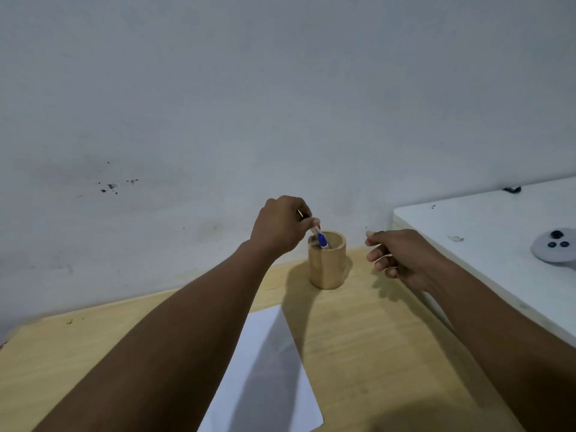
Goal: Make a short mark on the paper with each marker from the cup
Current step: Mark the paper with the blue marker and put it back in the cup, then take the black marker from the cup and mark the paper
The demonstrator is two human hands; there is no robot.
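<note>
Your cup (327, 263) stands on table (374, 338), near far edge, close to wall (280, 88) behind it. Marker (321, 239) sits in cup, leaning left. Your left hand (280, 226) above cup's left rim, fingers on marker's upper end. Your right hand (402, 257) right of cup, apart from it. Paper (265, 385) lies on table nearer you, before cup, partly under your left forearm. Raised surface (483, 244) at right of table; round device (556, 246) on it.
</note>
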